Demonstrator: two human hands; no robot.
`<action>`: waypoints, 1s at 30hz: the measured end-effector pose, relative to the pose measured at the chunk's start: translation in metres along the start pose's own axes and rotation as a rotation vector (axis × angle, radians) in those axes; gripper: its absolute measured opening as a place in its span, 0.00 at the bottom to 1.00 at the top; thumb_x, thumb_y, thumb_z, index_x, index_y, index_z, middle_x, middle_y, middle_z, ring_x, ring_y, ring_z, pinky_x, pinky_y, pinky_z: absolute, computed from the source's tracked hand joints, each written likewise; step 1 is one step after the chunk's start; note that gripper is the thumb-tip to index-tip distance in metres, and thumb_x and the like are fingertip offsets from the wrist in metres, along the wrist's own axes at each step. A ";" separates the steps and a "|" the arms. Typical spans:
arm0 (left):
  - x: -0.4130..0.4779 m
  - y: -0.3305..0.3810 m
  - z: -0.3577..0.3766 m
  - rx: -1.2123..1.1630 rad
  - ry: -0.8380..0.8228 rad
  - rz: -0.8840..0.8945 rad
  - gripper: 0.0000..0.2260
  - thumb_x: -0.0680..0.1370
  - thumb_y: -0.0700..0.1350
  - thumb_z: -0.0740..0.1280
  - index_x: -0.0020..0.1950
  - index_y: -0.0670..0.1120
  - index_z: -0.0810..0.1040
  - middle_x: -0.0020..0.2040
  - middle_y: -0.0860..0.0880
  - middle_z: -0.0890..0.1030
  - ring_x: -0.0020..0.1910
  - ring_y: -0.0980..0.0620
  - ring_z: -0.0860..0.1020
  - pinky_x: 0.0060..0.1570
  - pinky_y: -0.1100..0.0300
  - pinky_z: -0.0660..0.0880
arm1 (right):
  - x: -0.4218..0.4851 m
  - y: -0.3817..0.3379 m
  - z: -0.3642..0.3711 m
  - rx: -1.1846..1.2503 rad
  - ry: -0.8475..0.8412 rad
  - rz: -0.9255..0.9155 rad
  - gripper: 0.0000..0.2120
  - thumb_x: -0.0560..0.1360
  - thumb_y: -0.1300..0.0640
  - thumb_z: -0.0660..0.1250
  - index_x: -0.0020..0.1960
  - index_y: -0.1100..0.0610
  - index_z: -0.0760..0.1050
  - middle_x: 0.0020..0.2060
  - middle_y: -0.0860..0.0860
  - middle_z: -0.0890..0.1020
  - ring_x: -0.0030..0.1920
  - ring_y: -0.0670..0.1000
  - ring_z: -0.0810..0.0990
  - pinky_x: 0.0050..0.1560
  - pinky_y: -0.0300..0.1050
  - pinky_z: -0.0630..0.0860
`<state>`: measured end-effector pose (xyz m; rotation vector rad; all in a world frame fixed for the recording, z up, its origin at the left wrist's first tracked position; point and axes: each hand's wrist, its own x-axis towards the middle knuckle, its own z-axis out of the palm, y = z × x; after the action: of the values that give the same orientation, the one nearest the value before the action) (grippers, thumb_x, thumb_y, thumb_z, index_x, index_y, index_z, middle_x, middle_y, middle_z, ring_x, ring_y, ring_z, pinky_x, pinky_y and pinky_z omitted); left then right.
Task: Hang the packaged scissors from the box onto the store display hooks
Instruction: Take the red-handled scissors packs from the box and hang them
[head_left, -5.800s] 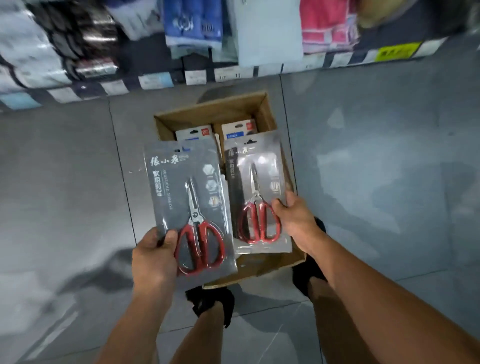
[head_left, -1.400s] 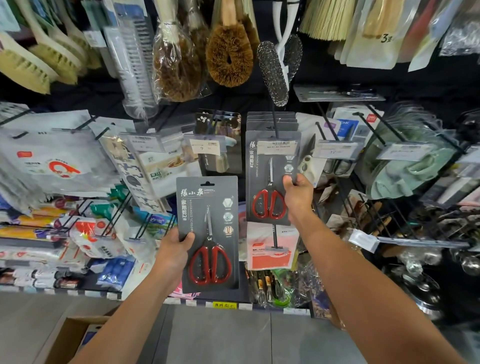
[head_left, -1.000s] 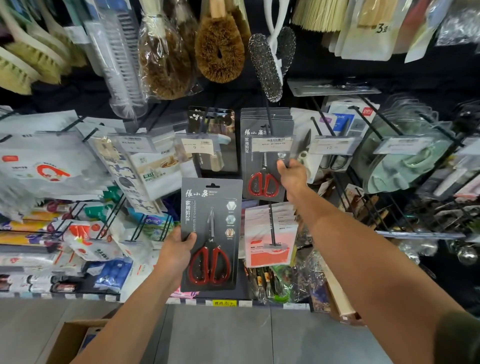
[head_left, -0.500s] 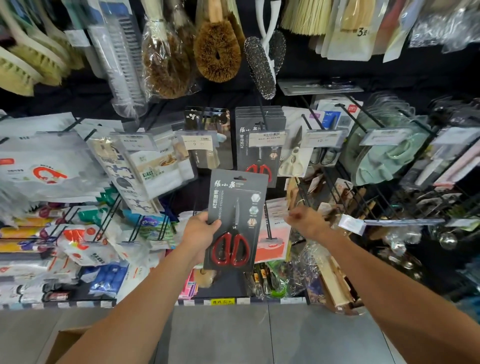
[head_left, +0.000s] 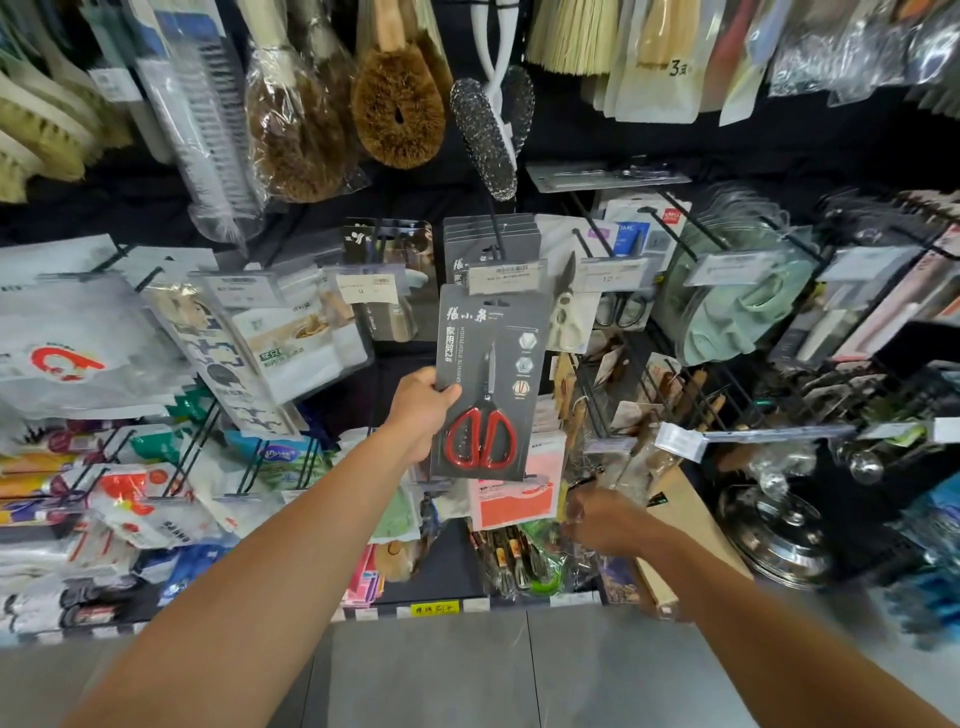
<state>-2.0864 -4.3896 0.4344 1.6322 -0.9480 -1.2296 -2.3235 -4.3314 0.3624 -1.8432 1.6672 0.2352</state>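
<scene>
My left hand (head_left: 422, 410) grips the left edge of a grey card pack of red-handled scissors (head_left: 488, 384). It holds the pack upright, just below the price tag at the tip of a black display hook (head_left: 500, 241). Several matching grey scissor packs (head_left: 491, 236) hang on that hook behind the tag. My right hand (head_left: 597, 517) is low and to the right of the pack, blurred, its fingers loosely curled and holding nothing. The box is out of view.
Brushes (head_left: 397, 111) and a sparkly scrubber (head_left: 485, 137) hang above the hook. Neighbouring hooks carry other packs, with white scissors (head_left: 566, 312) to the right and bagged goods (head_left: 67, 353) to the left. Steel lids (head_left: 774, 535) sit low on the right. Grey floor (head_left: 467, 670) lies below.
My right hand left the pack hanging on the hook and dropped down to the right. My left hand raised its pack up and rightward, toward the hook's tag.
</scene>
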 end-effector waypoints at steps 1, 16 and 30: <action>0.002 0.001 0.001 -0.006 -0.009 0.015 0.12 0.79 0.35 0.65 0.47 0.53 0.80 0.51 0.50 0.85 0.52 0.49 0.83 0.60 0.49 0.77 | -0.001 0.000 0.004 0.009 -0.004 -0.003 0.17 0.75 0.47 0.67 0.60 0.55 0.75 0.55 0.52 0.79 0.49 0.50 0.75 0.43 0.39 0.70; 0.005 0.009 0.017 -0.053 0.005 0.137 0.11 0.80 0.37 0.65 0.53 0.51 0.80 0.50 0.52 0.84 0.53 0.50 0.82 0.58 0.51 0.78 | 0.001 0.009 0.011 -0.029 -0.069 -0.064 0.10 0.77 0.49 0.65 0.53 0.53 0.71 0.46 0.51 0.76 0.52 0.54 0.78 0.55 0.47 0.75; 0.023 0.017 0.028 -0.064 0.121 0.087 0.09 0.79 0.36 0.65 0.49 0.50 0.80 0.49 0.51 0.84 0.52 0.50 0.82 0.59 0.52 0.78 | 0.000 0.025 0.006 -0.066 -0.038 -0.078 0.10 0.78 0.50 0.63 0.54 0.54 0.76 0.46 0.49 0.77 0.47 0.48 0.75 0.49 0.40 0.71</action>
<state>-2.1097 -4.4216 0.4389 1.5801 -0.8859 -1.0797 -2.3453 -4.3279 0.3492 -1.9365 1.5751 0.2932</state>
